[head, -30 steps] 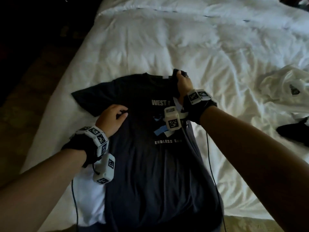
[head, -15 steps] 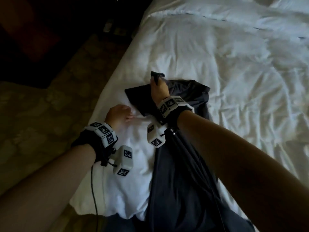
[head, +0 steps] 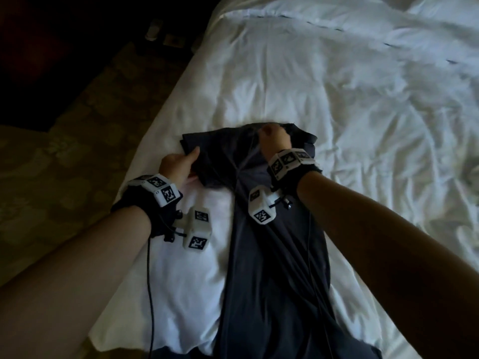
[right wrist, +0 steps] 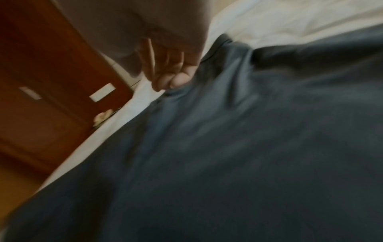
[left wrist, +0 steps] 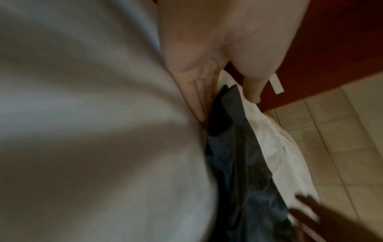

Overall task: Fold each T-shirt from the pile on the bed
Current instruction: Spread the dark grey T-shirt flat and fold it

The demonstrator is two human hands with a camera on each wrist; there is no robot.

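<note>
Dark T-shirt laid lengthwise near the bed edge, half-folded: shoulder end gripped by right hand, sleeve pinched by left hand; sleeve tuck and crosswise folds judged outstanding, pile not seen.

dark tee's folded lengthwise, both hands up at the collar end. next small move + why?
Probably fold in the sleeve: the left hand grips the sleeve flap that juts out left of the dark T-shirt, while the right hand pinches the top edge. The body already lies as a narrow strip on the white duvet.
</note>
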